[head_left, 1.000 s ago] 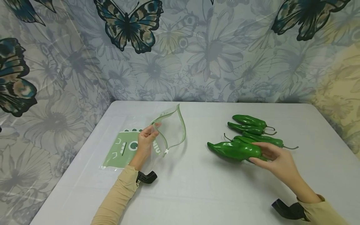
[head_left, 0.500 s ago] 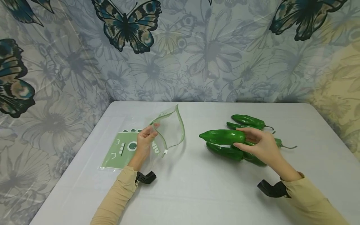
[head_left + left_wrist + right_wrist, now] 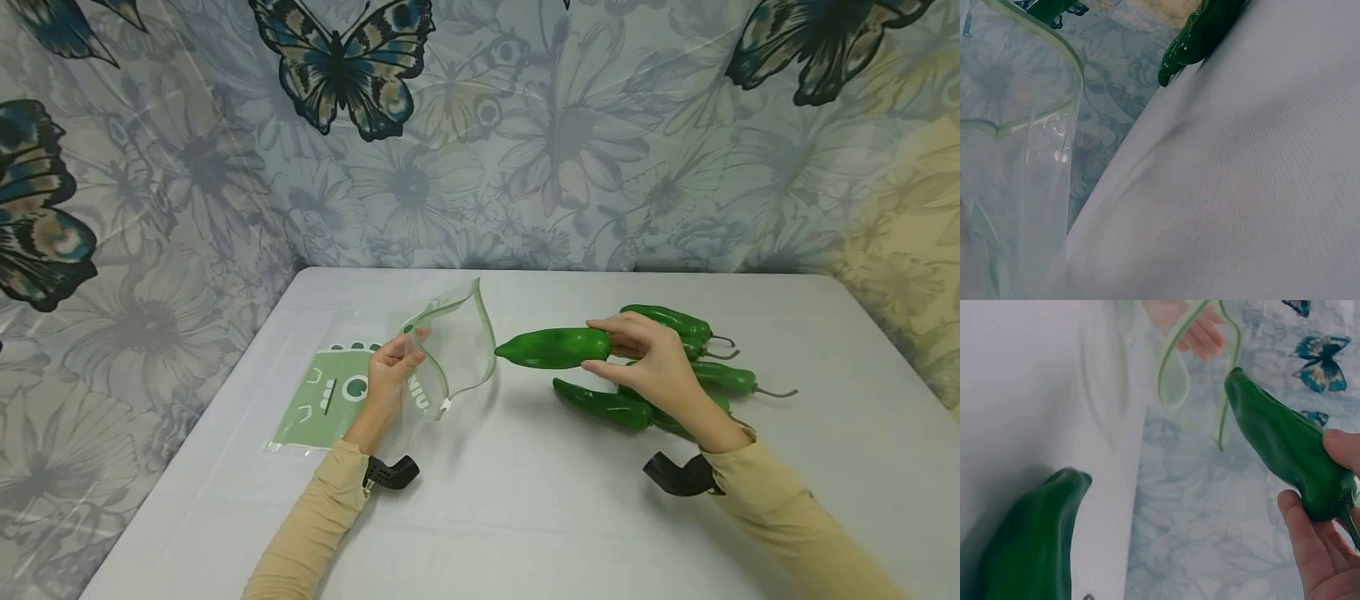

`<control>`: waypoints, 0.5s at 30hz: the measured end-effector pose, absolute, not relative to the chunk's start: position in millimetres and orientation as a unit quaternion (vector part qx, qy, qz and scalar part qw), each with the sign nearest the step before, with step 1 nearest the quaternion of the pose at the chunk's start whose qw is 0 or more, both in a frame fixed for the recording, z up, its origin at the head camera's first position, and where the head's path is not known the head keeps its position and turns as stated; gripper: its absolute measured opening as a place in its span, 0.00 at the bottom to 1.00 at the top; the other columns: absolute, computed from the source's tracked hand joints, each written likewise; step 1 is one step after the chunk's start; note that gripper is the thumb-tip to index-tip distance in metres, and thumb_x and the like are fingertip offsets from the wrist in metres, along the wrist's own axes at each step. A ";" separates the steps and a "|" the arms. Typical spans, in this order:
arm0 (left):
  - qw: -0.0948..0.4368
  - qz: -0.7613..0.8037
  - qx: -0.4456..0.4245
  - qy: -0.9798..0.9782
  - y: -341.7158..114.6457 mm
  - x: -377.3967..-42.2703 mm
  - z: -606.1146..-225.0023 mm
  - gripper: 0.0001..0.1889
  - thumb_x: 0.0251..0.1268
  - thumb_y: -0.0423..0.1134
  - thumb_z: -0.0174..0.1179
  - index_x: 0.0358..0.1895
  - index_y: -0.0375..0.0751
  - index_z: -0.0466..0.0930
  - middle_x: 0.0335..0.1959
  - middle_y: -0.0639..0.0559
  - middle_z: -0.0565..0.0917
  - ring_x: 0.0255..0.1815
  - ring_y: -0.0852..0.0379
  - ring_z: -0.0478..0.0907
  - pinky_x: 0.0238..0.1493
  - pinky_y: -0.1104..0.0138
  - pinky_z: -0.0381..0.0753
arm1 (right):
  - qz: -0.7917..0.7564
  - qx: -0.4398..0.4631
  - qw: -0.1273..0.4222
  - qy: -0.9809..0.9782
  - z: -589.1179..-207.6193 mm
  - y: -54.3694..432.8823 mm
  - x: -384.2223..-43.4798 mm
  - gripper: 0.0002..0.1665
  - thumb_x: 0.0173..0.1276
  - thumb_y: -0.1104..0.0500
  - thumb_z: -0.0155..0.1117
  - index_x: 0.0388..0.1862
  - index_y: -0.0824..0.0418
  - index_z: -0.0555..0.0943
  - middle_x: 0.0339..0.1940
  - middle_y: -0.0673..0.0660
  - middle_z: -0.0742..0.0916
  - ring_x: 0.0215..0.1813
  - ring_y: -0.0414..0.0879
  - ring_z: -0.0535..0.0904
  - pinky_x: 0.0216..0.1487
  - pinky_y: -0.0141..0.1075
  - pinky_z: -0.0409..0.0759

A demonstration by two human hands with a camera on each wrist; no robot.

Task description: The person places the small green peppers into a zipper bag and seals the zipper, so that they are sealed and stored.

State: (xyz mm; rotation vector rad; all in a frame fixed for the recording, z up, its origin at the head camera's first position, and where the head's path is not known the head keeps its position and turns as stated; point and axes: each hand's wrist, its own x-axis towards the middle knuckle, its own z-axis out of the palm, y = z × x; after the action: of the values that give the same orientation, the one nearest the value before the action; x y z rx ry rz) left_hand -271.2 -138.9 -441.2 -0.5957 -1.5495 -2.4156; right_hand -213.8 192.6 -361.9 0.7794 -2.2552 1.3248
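Note:
A clear zip bag with a green rim (image 3: 486, 321) and a green cartoon-face print (image 3: 318, 408) is held by my left hand (image 3: 387, 379) near its mouth, which gapes toward the right. My right hand (image 3: 645, 354) grips a large green pepper (image 3: 555, 348) by its stem end, between thumb and fingers. The pepper's tip points left and appears right at the bag's rim in the head view. In the right wrist view the held pepper (image 3: 1285, 437) hangs clear of the table, stem beside the palm. The left wrist view shows the bag's transparent side (image 3: 1029, 169), but little of the hand.
Several more green peppers lie on the right of the white table (image 3: 525, 517), among them a near one (image 3: 603, 406) with its tip leftward and a far one (image 3: 667, 319). A butterfly-patterned cloth (image 3: 562, 150) hangs behind the table.
My right hand has lifted the large pepper off the others and carried it left to the bag's mouth. My left hand and the bag have stayed in place.

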 end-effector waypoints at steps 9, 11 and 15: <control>0.102 -0.822 -0.196 -0.524 -138.2 -272.3 -441.5 0.16 0.44 0.37 0.68 0.42 0.41 0.82 0.41 0.51 0.82 0.53 0.53 0.72 0.58 0.64 0.61 | 0.524 0.237 0.173 -0.800 -362.4 171.7 -221.4 0.27 0.43 0.73 0.72 0.45 0.70 0.76 0.43 0.61 0.80 0.39 0.34 0.77 0.43 0.30 0.75; 0.103 -0.822 -0.197 -0.524 -138.2 -272.8 -442.0 0.17 0.44 0.37 0.68 0.42 0.40 0.82 0.41 0.51 0.82 0.53 0.53 0.72 0.58 0.63 0.61 | 0.539 0.231 0.168 -0.792 -364.4 167.5 -224.1 0.26 0.43 0.73 0.72 0.45 0.71 0.76 0.43 0.62 0.80 0.39 0.34 0.78 0.42 0.31 0.75; 0.107 -0.818 -0.201 -0.528 -138.6 -273.0 -441.9 0.18 0.43 0.38 0.68 0.42 0.40 0.82 0.41 0.50 0.82 0.52 0.53 0.72 0.56 0.64 0.62 | 0.555 0.229 0.168 -0.782 -368.0 158.3 -229.5 0.26 0.43 0.73 0.72 0.44 0.72 0.77 0.41 0.63 0.80 0.38 0.37 0.80 0.41 0.32 0.76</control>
State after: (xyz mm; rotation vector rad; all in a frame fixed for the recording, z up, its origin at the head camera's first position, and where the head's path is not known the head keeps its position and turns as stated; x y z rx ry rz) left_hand -273.0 -138.6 -441.9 -0.5903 -1.5546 -2.4088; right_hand -229.5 158.3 -368.0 0.6504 -2.2241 1.5801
